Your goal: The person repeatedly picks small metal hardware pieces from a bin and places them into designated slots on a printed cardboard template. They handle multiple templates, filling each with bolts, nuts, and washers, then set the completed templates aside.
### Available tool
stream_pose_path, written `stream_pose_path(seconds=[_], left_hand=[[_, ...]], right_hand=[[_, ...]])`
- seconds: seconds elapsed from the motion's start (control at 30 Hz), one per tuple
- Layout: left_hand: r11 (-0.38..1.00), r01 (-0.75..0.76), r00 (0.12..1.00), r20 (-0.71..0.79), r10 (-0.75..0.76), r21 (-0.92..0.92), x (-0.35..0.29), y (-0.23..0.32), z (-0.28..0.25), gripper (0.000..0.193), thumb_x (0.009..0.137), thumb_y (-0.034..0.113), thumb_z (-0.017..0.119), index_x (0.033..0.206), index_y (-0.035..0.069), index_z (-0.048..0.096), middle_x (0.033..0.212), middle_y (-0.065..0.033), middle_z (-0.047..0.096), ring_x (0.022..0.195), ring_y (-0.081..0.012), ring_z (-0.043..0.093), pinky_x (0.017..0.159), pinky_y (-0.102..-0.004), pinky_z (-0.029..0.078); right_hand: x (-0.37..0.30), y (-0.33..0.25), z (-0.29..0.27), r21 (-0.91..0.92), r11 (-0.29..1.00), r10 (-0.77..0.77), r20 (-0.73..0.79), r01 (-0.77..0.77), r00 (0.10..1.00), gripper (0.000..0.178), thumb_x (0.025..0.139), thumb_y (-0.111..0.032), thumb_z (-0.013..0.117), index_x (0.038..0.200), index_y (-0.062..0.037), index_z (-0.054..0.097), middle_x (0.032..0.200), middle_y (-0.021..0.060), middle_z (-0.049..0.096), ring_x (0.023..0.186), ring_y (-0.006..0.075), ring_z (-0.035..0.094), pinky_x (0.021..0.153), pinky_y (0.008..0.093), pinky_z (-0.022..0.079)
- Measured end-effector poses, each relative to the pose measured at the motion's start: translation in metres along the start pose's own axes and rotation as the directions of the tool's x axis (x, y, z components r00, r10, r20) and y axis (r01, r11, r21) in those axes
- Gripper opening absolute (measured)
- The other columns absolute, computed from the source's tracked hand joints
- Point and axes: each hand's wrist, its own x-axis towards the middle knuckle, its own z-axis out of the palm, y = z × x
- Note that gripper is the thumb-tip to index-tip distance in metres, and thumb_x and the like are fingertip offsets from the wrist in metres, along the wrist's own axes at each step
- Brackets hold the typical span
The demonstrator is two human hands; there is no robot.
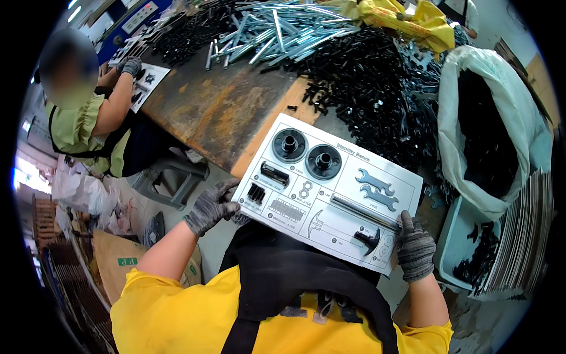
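White card (389,168): clear printed heading near upper edge; small captions, with lettered dark circles, inside outlined cells. Yellow sack (407,25): reddish print, creased, unreadable. Brown packaging (112,245): green patch, pale characters, too small to read.

One board (348,172) — two discs (289,145) by its upper left corner, two wrench shapes (375,182) by its upper right, one rod (366,212) and one knob (369,240) toward its lower right — one tub (456,239), one stool (174,177).

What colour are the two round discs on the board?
Black: the left disc and right disc show best in the head view.
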Motion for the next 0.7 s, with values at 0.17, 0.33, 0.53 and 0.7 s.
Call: stream_pose_path(seconds=[0.17,0.33,0.53,0.7], left_hand=[[0.989,0.078,0.997,0.022,-0.075,-0.127,0.003,-0.011,-0.02,0.038,0.077,0.022,0.063,0.107,0.002,0.054,0.078,-0.0047,0.058,0.067,-0.0095,0.055,0.058,-0.0249,0.047],[0.72,-0.193,0.973,-0.225,0.051,-0.667,0.028,-0.052,-0.03,0.061,0.081,0.054,0.048,0.117,0.005,0.048,0.108,-0.0083,0.057,0.096,-0.0235,0.056,0.082,-0.0384,0.046],[0.333,-0.525,0.851,-0.489,0.191,-0.784,0.041,-0.058,-0.03,0.057,0.085,0.049,0.044,0.124,0.008,0.041,0.123,-0.0089,0.047,0.112,-0.0252,0.044,0.096,-0.0368,0.036],[0.234,-0.543,0.837,-0.54,0.083,-0.806,0.039,-0.06,-0.013,0.052,0.084,0.04,0.051,0.125,0.009,0.039,0.121,-0.009,0.048,0.108,-0.026,0.046,0.092,-0.0388,0.039]], right_hand=[[0.008,-0.011,-0.006,0.03,0.997,-0.069,0.031,0.068,0.997,0.045,0.071,-0.013,0.059,0.114,-0.0089,0.048,0.095,0.0198,0.058,0.066,0.03,0.06,0.057,0.0404,0.049],[0.03,-0.055,-0.01,0.144,0.976,-0.153,-0.096,0.166,0.984,0.037,0.073,-0.014,0.055,0.109,-0.0082,0.053,0.094,0.0233,0.059,0.062,0.0322,0.061,0.053,0.04,0.05],[0.07,-0.122,-0.015,0.261,0.911,-0.306,-0.088,0.318,0.948,0.048,0.072,-0.016,0.054,0.119,-0.0047,0.048,0.098,0.0304,0.056,0.061,0.0333,0.061,0.053,0.0412,0.05],[0.102,-0.169,-0.014,0.212,0.902,-0.383,-0.006,0.375,0.924,0.051,0.073,-0.017,0.053,0.122,-0.0087,0.042,0.107,0.0266,0.054,0.073,0.0333,0.061,0.059,0.0436,0.05]])
